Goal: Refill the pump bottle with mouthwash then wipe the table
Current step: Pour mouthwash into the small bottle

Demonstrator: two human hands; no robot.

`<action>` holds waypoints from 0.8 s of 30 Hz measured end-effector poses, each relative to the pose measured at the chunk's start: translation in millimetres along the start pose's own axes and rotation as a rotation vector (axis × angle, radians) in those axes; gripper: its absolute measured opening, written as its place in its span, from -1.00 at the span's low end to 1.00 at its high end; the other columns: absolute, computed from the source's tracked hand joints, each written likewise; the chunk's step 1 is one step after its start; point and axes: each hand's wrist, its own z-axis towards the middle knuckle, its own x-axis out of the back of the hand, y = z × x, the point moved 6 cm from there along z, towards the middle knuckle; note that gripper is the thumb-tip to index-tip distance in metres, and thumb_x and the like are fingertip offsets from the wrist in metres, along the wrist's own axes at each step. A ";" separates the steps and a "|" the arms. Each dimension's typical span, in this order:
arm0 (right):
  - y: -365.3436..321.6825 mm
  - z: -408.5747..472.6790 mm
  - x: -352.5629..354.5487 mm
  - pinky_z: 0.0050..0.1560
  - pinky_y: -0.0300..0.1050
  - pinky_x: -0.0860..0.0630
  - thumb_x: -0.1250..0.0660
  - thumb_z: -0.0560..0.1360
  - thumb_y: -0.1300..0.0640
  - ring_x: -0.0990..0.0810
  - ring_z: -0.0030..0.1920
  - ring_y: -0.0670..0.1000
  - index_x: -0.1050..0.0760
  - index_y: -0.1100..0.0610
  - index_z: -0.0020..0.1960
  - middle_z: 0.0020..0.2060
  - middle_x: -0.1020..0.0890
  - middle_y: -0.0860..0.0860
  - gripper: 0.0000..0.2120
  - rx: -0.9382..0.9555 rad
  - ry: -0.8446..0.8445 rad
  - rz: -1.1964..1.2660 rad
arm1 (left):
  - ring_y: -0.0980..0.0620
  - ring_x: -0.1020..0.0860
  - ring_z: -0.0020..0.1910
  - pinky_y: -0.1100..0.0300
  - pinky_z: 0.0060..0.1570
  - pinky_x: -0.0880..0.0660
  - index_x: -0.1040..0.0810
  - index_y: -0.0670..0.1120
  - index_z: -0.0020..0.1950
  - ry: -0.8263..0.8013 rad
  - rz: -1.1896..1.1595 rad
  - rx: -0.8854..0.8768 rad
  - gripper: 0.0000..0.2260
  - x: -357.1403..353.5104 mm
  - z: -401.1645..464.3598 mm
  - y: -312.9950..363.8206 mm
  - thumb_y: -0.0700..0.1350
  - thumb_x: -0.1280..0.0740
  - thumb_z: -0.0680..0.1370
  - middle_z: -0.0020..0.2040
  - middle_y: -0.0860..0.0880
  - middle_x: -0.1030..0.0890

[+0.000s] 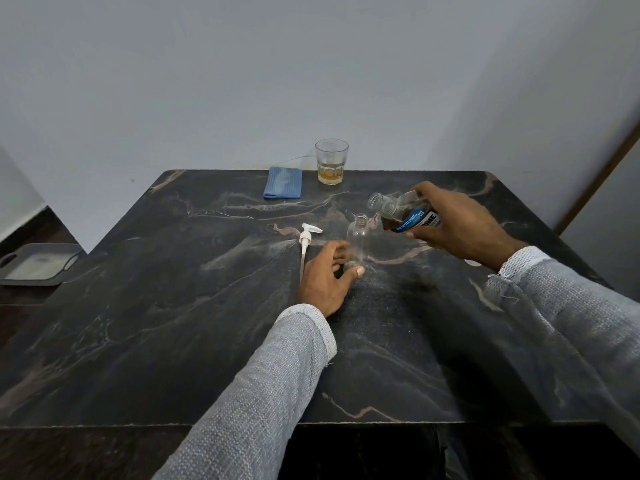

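Left hand (325, 277) nearest, thumb and curled fingers gripping the base of the clear pump bottle (359, 237), upright, uncapped, seemingly empty, mid-table (173, 306). Just left of it, white pump head (307, 237) lying flat. Just right and above, right hand (460, 223) wrapped around tilted mouthwash bottle (401, 211), open mouth near the bottle's neck; blue label, letters "INE" legible. Beyond, glass (331, 162) with amber liquid, folded blue cloth (283, 182) beside.

Dim, soft light; wide-angle bending at edges.
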 end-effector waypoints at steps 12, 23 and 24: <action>-3.1 5.3 2.0 0.05 0.10 -0.55 -0.50 0.40 0.10 -0.59 0.10 0.16 -0.37 0.09 0.28 0.17 -0.60 0.12 -0.48 0.061 0.007 -0.078 | 0.09 -0.56 0.17 0.22 0.22 -0.50 -0.47 -0.07 0.31 0.008 -0.013 -0.012 -0.54 -0.4 0.3 -0.5 -0.12 -0.50 0.44 0.22 -0.04 -0.61; -5.5 8.9 8.9 0.03 0.08 -0.53 -0.50 0.40 0.09 -0.58 0.10 0.15 -0.38 0.09 0.29 0.15 -0.60 0.11 -0.48 0.094 0.028 -0.160 | 0.13 -0.57 0.14 0.29 0.18 -0.50 -0.48 -0.05 0.29 0.018 -0.029 -0.016 -0.55 0.3 0.1 -0.5 -0.12 -0.51 0.44 0.19 -0.02 -0.61; -5.9 9.3 9.3 0.04 0.08 -0.53 -0.50 0.40 0.09 -0.58 0.11 0.15 -0.38 0.09 0.29 0.16 -0.60 0.12 -0.48 0.094 0.024 -0.164 | 0.13 -0.57 0.14 0.27 0.19 -0.50 -0.48 -0.05 0.29 0.017 -0.029 -0.017 -0.55 0.3 0.0 -0.6 -0.12 -0.51 0.44 0.20 -0.02 -0.61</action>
